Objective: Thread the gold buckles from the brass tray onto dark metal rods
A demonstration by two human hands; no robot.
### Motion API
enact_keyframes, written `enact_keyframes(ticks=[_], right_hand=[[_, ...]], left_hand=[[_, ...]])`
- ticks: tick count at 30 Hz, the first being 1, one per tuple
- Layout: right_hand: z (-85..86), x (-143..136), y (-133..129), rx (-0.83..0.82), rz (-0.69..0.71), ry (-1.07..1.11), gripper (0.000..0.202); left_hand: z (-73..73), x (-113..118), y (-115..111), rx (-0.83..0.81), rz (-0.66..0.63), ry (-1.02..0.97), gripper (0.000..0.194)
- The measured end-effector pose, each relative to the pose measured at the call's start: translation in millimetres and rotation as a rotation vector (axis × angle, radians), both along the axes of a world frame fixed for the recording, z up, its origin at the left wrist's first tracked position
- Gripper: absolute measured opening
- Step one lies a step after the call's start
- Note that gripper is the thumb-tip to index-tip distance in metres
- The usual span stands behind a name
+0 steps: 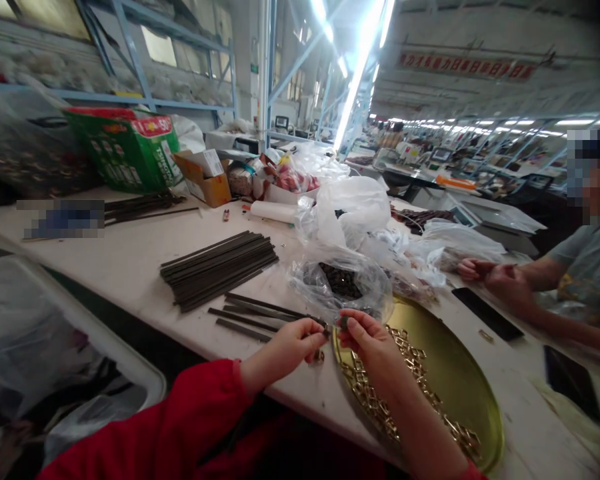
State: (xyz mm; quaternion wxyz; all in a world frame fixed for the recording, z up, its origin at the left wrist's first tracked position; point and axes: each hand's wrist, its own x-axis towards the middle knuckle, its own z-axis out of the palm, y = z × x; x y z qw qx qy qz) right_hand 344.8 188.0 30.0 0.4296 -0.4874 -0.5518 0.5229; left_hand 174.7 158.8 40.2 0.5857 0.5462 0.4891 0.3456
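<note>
My left hand (293, 347) is closed in a pinch near the table's front edge, apparently on the end of a dark strip (270, 305). Facing it, my right hand (373, 343) pinches a small dark piece (344, 323) between thumb and fingers. The two sets of fingertips are close together. Several loose strips lie just behind my left hand, with a larger bundle of dark strips (220, 270) farther back. Under my right forearm, a round gold tray (473, 380) holds many small gold metal buckles (413, 353). Beyond my hands sits a clear plastic bag of small dark pieces (340, 280).
At the right a co-worker's hands (497, 277) work beside a dark flat strip (485, 313). A green box (123, 150), a cardboard box (205, 183) and plastic bags (355, 203) line the back. A white bin (150, 380) stands at the left below the table.
</note>
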Motion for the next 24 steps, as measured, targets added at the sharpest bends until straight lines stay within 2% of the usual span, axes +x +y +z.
enact_keyframes(ticks=[2, 3, 6, 10, 13, 16, 19, 21, 24], right_hand=[[2.0, -6, -27, -0.118, 0.037, 0.197, 0.036], [2.0, -7, -36, -0.136, 0.044, 0.228, 0.035], [0.8, -9, -50, -0.105, 0.052, 0.213, 0.033], [2.9, -9, -54, -0.025, 0.035, 0.158, 0.033], [3.3, -12, -56, 0.101, 0.0, 0.013, 0.027], [-1.8, -14, -62, 0.372, -0.092, -0.29, 0.021], [-10.6, -14, -68, 0.584, -0.121, -0.454, 0.02], [-15.8, -12, -70, 0.623, -0.108, -0.493, 0.021], [-19.1, -10, -70, 0.585, -0.084, -0.512, 0.022]], left_hand=[[0.4, 2, -3, 0.018, -0.025, 0.013, 0.02], [-0.3, 3, -6, 0.022, -0.044, 0.031, 0.019], [-2.3, 3, -15, 0.039, -0.086, 0.098, 0.019], [0.1, 2, -27, 0.065, -0.112, 0.206, 0.025], [3.2, 2, -32, 0.132, -0.083, 0.279, 0.026], [2.9, 4, -35, 0.159, -0.051, 0.306, 0.026], [-0.9, 6, -36, 0.175, -0.034, 0.335, 0.025], [-3.7, 7, -36, 0.21, -0.029, 0.367, 0.024], [-6.1, 9, -39, 0.288, -0.004, 0.43, 0.021]])
